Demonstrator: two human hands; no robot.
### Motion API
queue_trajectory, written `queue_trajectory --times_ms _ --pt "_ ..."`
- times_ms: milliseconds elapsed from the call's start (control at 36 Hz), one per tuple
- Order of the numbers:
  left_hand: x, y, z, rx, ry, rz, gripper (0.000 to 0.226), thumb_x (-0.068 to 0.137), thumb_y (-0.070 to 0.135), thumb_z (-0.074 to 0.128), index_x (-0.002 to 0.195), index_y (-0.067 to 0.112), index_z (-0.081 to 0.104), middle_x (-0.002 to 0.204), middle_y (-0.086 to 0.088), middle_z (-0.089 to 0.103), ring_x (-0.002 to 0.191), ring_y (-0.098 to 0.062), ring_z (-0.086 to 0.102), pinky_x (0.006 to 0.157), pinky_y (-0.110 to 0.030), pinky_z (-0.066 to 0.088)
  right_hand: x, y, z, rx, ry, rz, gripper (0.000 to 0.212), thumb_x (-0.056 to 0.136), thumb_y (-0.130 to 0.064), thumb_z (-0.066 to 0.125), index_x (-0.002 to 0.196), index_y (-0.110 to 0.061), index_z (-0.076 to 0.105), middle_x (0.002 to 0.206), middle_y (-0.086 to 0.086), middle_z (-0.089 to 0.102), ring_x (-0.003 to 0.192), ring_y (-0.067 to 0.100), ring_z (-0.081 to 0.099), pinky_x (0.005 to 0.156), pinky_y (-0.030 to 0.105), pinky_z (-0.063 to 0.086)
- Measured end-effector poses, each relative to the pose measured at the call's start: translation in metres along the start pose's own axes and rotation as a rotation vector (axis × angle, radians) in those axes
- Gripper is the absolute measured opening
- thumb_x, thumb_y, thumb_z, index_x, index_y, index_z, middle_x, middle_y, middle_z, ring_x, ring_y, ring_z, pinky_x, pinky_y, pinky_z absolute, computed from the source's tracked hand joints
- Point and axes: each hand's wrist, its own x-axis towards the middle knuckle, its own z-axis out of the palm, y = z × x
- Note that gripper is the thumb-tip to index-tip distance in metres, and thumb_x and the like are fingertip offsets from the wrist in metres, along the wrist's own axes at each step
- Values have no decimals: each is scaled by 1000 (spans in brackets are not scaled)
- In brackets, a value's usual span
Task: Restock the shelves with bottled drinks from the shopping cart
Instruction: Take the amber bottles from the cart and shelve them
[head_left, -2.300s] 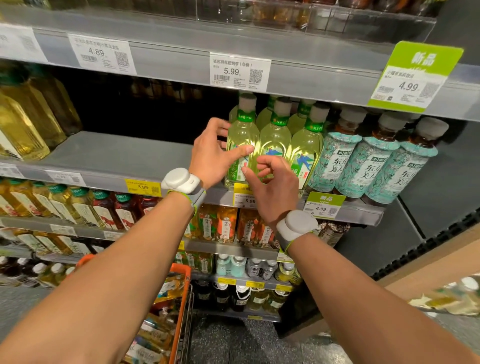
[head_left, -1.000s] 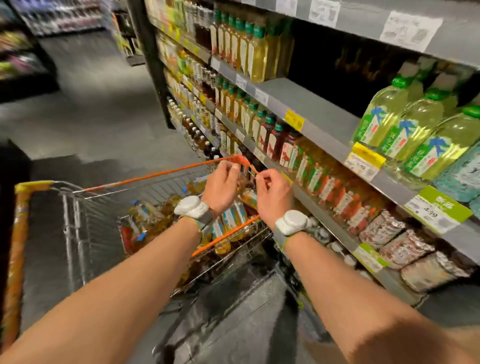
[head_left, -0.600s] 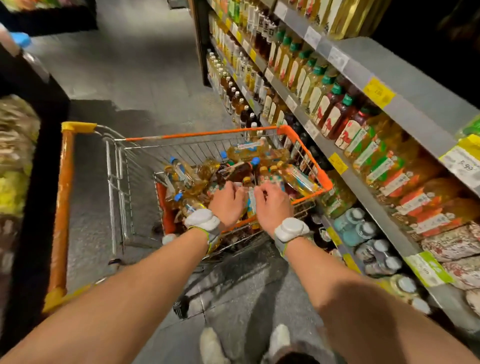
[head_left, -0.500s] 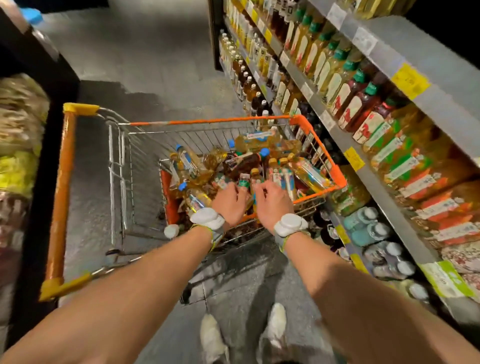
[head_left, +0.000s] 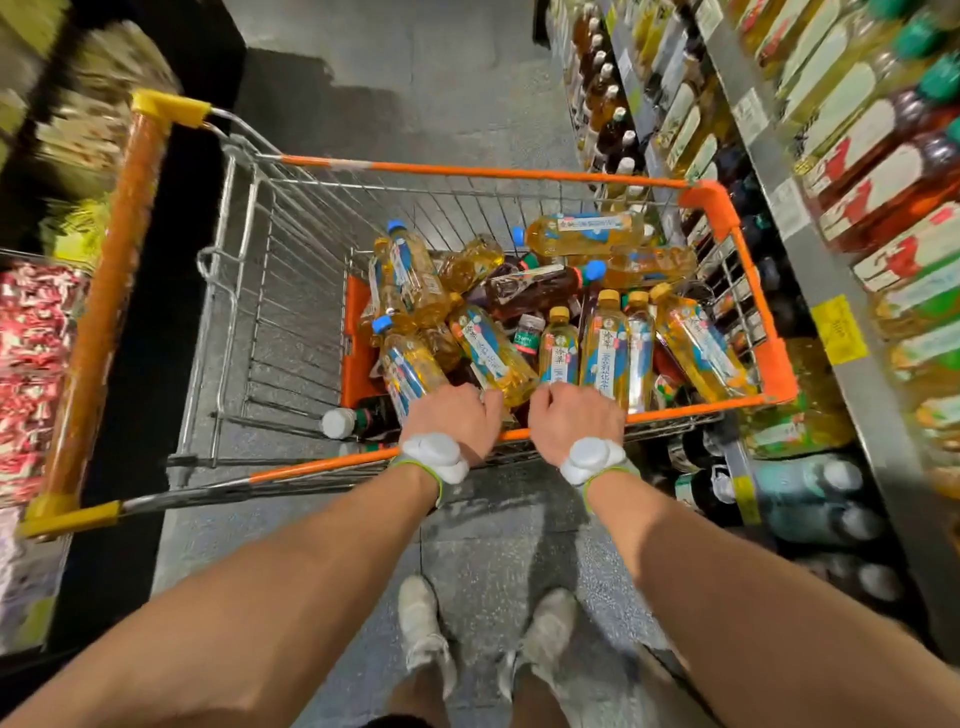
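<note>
A: Where are the bottled drinks (head_left: 488, 348)?
B: Heaped in the shopping cart (head_left: 519, 176), at the end away from its handle (head_left: 104, 312); stocked shelves (head_left: 878, 426) run along the cart's right side
A: And the hands?
B: Both reach over the cart's near side; the left hand (head_left: 457, 415) lies on a blue-capped bottle (head_left: 410, 369), the right hand (head_left: 576, 413) on a yellow-capped bottle (head_left: 558, 358); the fingers are hidden, so I cannot tell whether either grips

Bare forearms, white wrist devices (head_left: 435, 457) on green-edged straps, pale shoes (head_left: 423, 631)
</note>
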Motion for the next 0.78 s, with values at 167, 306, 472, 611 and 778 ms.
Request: queue_trajectory --times_ms 167,306,472,611,778 --pt "7 5 -17 6 -37 -87 57 104 49 22 94 11 63 87 -12 57 77 -33 53 66 -36 43 11 0 -5 20 -89 -40 47 98 -40 33 82 -14 68 83 12 69 78 34 64 69 36 53" --pt "20 -1 -27 47 -90 -61 54 106 47 22 106 9 61 107 -15 61 88 -36 57 73 -40 47 28 1 -11 65 -212 -118 43 97 -41 33 80 -16 64 80 10 65 73 33 59 66 34 49" --pt "52 -21 -33 83 -49 -69 58 102 55 28 106 10 63 105 -15 63 75 -31 52 66 -35 42 49 0 -11 12 -241 -59 44 93 -45 33 64 -18 51 70 5 57 67 29 57 55 29 38" --pt "74 -46 -49 114 -46 -43 52 100 52 32 101 12 65 98 -14 65 73 -31 54 65 -34 45 62 -31 -6 -27 -252 17 48 98 -47 31 72 -15 57 75 7 56 70 30 56 59 29 40" --pt "121 -89 -68 158 -26 53 53 99 53 31 99 12 64 99 -13 67 80 -33 60 68 -35 45 86 -77 -8 -43 -295 -51 33 102 -31 28 88 -15 53 101 13 64 88 37 60 75 39 52"
